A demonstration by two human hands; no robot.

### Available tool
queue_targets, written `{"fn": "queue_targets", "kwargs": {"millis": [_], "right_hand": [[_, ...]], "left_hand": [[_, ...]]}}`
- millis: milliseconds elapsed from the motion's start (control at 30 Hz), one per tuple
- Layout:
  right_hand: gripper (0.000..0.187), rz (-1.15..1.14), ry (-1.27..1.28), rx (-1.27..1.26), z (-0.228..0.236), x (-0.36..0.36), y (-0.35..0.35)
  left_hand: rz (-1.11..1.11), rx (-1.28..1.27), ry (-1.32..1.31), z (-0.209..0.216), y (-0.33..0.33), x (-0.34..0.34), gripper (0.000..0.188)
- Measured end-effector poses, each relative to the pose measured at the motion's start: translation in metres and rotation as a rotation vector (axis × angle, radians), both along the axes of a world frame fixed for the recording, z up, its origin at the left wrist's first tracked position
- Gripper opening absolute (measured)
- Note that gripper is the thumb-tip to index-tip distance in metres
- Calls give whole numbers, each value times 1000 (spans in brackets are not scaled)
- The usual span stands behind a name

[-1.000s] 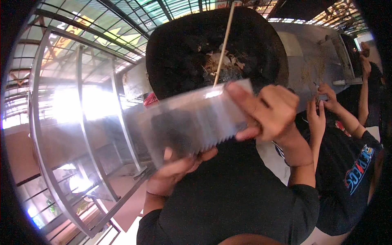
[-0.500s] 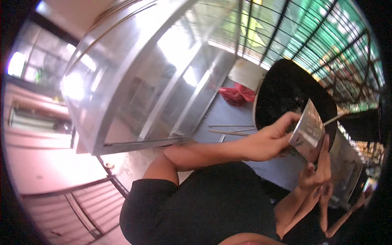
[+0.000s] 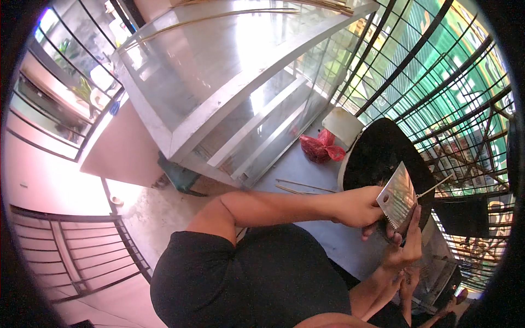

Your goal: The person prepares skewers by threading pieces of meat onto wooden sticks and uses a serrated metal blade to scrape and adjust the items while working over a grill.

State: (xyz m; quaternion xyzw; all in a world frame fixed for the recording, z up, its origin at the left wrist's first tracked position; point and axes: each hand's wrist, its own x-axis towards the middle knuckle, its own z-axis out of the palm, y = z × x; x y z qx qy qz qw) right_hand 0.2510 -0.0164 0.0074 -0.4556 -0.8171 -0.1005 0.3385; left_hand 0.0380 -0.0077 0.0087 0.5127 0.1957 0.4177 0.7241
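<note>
In front of a black rounded surface, my left hand is closed, its fingers partly hidden by a broad metal blade. The blade has a round hole near one corner and a toothed edge. A thin pale stick comes out from behind it, in line with my left fist, which seems to grip its hidden end. My right hand holds the blade from below, with one finger stretched up along its edge. Any handle is hidden by that hand.
A glass case with a pale frame stands at the left, long thin sticks on top. A red plastic bag and loose sticks lie on the grey-blue surface. Beyond the black round object runs a wire grille.
The view has shifted, so the case and bag sit differently in it. The blade has turned, and its hole and teeth show more plainly. Both hands keep their grips.
</note>
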Motion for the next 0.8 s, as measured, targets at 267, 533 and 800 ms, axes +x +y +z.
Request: {"fn": "queue_targets", "kwargs": {"millis": [267,533,800], "right_hand": [[74,34,-38,-20,7,-1,-3],[73,-36,-29,-14,1,5,-2],[78,6,-101,-204,21,-5,4]], "left_hand": [[331,331,51,-18,5,11,27],[258,121,-12,-13,6,-23,36],[289,-20,131,-23,23,-30,38]]}}
